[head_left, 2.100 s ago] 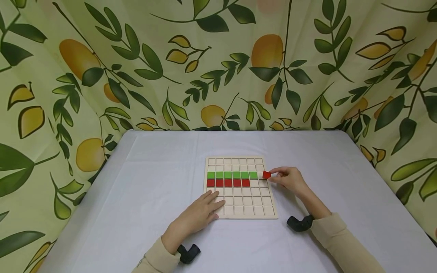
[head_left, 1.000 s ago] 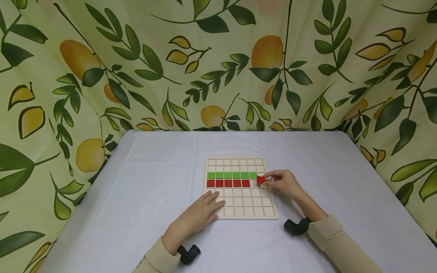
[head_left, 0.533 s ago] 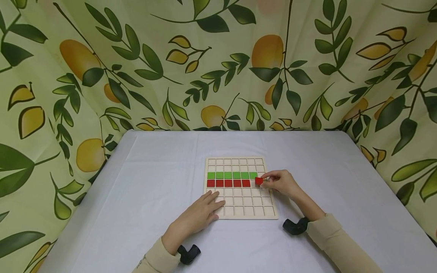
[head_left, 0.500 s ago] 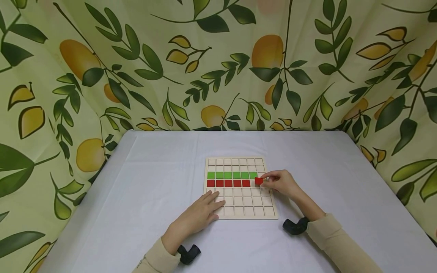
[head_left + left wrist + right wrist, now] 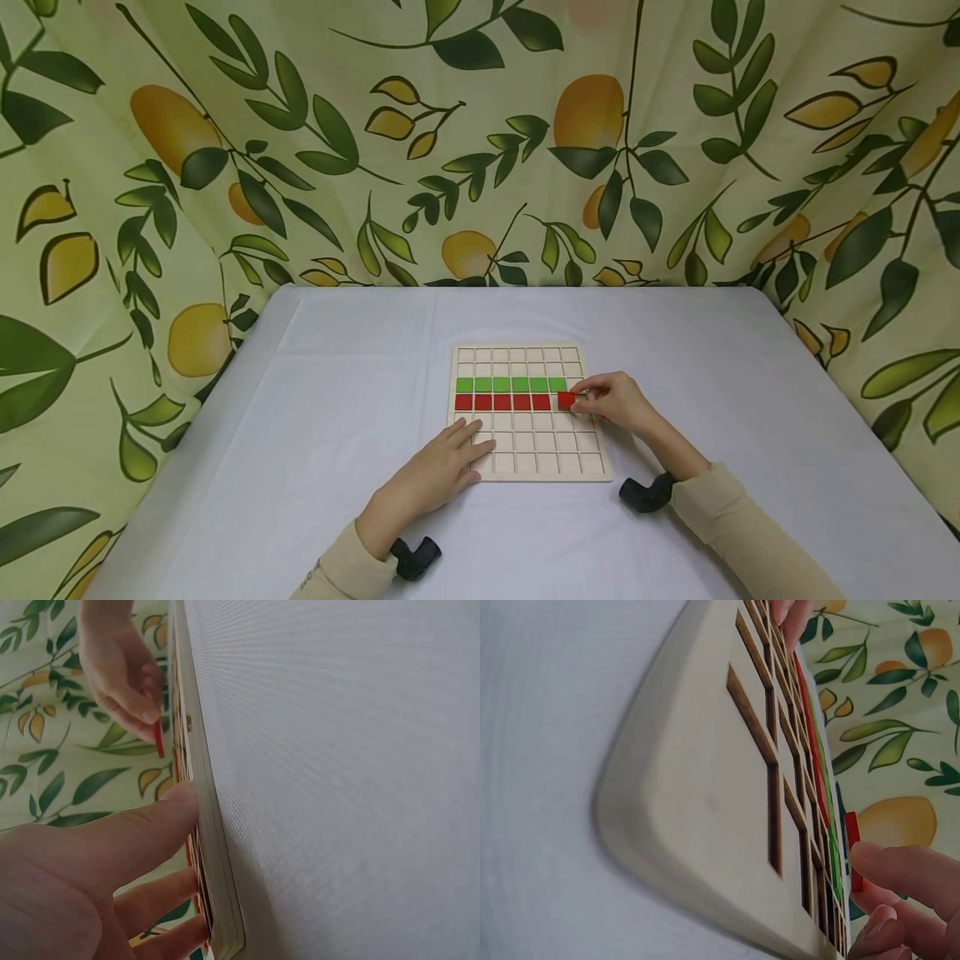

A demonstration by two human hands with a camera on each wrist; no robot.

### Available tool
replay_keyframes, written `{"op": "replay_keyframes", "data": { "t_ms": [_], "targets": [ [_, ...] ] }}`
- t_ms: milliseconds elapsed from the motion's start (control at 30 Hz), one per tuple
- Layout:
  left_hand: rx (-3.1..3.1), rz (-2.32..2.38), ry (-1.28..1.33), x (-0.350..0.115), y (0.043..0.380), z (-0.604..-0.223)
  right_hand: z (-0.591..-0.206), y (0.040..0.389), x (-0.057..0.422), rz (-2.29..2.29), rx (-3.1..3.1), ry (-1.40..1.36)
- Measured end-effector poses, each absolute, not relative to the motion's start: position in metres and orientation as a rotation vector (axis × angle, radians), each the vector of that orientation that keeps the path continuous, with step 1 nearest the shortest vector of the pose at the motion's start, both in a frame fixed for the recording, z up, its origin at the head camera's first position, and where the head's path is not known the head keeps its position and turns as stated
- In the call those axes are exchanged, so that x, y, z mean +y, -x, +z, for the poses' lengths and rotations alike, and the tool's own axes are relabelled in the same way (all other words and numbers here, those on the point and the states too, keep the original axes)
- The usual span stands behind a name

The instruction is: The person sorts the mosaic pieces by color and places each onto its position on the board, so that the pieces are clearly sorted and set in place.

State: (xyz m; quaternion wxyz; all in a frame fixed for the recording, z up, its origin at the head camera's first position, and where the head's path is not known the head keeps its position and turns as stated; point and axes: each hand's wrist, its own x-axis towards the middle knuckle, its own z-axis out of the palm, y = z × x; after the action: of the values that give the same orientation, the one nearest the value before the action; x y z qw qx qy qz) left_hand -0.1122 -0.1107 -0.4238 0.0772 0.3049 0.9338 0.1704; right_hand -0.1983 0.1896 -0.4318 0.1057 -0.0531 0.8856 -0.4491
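Note:
A pale wooden grid board lies on the table, with a row of green square tiles and, just nearer, a row of red square tiles. My right hand pinches a loose red tile between thumb and fingers, over the right part of the red row. In the right wrist view this red tile stands slightly above the board. My left hand rests with spread fingers on the board's near left corner; the left wrist view has its thumb against the board's edge.
White cloth covers the table around the board. A patterned curtain with leaves and fruit hangs behind. Black curved wrist pieces sit under both sleeves.
The right hand has brought the red tile from the board's right edge leftward and nearer, over the red row. Over the last half second it shifted only slightly. The left hand stays put.

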Motion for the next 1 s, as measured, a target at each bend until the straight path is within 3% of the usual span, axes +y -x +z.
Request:
{"op": "replay_keyframes", "data": {
  "t_ms": [1000],
  "targets": [
    [2.795,0.504,-0.877,-0.11,0.1129,-0.4243,-0.4348,0.2031,0.1825,-1.245,2.65,0.13]
  ]
}}
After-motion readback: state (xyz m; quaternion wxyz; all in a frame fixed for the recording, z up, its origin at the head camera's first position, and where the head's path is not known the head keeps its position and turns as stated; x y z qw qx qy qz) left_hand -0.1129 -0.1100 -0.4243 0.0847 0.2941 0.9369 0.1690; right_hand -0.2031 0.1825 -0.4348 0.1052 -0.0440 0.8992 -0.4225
